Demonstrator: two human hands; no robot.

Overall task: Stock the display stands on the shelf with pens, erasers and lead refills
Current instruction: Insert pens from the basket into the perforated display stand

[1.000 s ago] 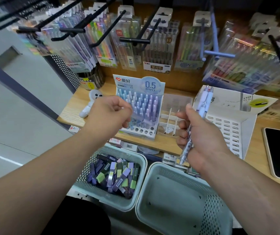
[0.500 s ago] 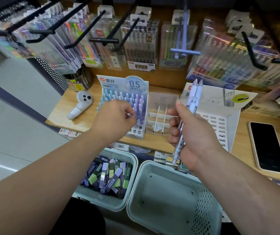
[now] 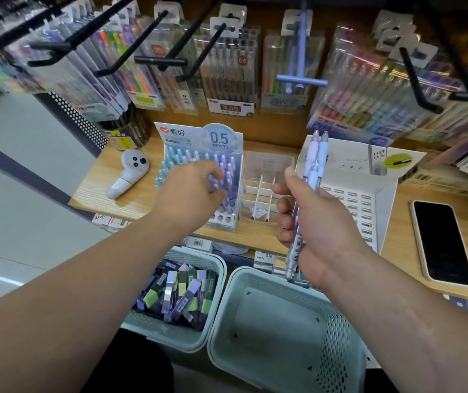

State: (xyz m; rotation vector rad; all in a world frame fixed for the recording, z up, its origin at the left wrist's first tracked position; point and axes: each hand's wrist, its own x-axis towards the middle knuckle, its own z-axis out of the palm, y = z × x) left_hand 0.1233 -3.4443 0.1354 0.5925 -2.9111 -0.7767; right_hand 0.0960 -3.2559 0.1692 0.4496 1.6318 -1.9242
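The left hand (image 3: 190, 191) reached over the blue 0.5 mm pen display stand (image 3: 198, 137) on the wooden shelf (image 3: 105, 177). Its fingers curled down among the purple-capped pens standing in the stand's holes, and whether its grip had closed on one could not be told. At 3 o'clock from it, the right hand (image 3: 315, 222) held a small bundle of pens (image 3: 313, 163) upright. Its grip was wrapped tight round the clear barrels, the pale blue and lilac ends pointing to 12 o'clock. Between the two hands stood a clear divided stand (image 3: 266, 165) with white partitions. Behind the right hand, a white slotted display box (image 3: 363, 199) marked HB 0.5 sat on the shelf. A black smartphone (image 3: 442, 242) lay flat at 3 o'clock from that box. At 9 o'clock from the pen stand rested a white handheld gadget (image 3: 129, 177). Below the shelf edge, at 6 o'clock, sat two pale green baskets side by side. The left basket (image 3: 195, 340) held lead refill cases (image 3: 181, 293) in purple and green, and the right basket (image 3: 283, 336) stood touching it. Packs of coloured pens (image 3: 230, 69) hung from black hooks at 12 o'clock.
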